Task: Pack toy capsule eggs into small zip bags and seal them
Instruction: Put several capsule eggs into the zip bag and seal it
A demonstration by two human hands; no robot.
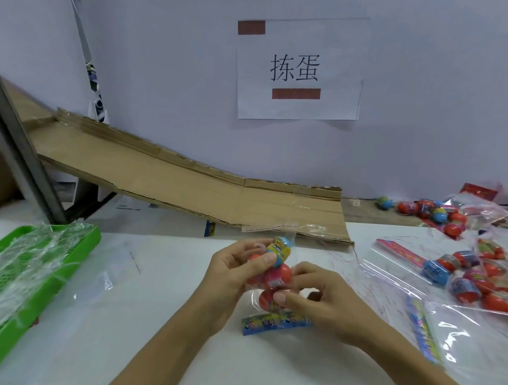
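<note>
White table, green tray, cardboard ramp, bagged eggs

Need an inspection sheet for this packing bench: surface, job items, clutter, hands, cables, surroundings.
Surface: white table, mostly bare in the middle.
Job's things: clear zip bag with red and blue capsule eggs, held above the table; filled bags at right; loose eggs far right.
Clutter: green tray of plastic film at left.
Grippers: left hand and right hand both grip the bag.
Cables: nothing seen.
Surroundings: cardboard ramp; paper sign on the wall.
</note>
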